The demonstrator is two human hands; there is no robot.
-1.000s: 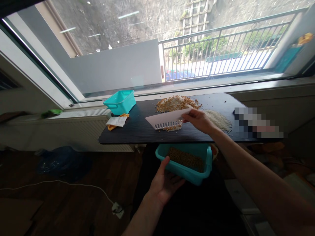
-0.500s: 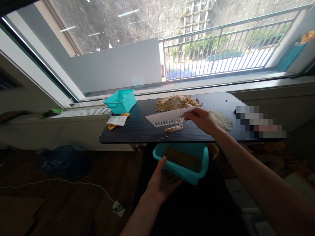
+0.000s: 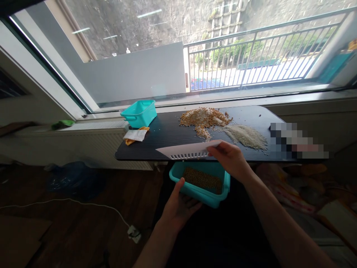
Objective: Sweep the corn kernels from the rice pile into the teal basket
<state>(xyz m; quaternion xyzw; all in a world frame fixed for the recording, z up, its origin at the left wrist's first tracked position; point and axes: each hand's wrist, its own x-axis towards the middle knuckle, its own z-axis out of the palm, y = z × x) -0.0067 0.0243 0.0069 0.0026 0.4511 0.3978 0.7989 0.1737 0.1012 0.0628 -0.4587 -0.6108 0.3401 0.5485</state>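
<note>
My right hand [image 3: 230, 158] pinches a white slotted plastic sheet [image 3: 186, 149] by its right end. The slotted lower edge lies along the dark table's front edge. Directly below, my left hand [image 3: 178, 206] grips a turquoise plastic bin [image 3: 206, 194], thumb over the rim and fingers underneath. Small brown grains [image 3: 202, 179] cover part of the bin's floor. Beyond the sheet, a mixed heap of yellow-brown and white grains [image 3: 202, 116] spreads across the table [image 3: 164, 128], with a smaller clump trailing toward me. A flat heap of white rice-like grains [image 3: 245, 136] lies to its right.
A second turquoise bin [image 3: 142, 114] stands at the table's back left. In front of it lies a white packet [image 3: 135, 135] on something orange. A blurred-out object [image 3: 295, 139] sits at the right end. The window [image 3: 134, 82] is behind; a white power strip [image 3: 134, 233] lies on the floor.
My right hand has drawn the slotted sheet toward me, to the table's front edge. The small clump that lay before it is no longer visible. My left hand still holds the bin below.
</note>
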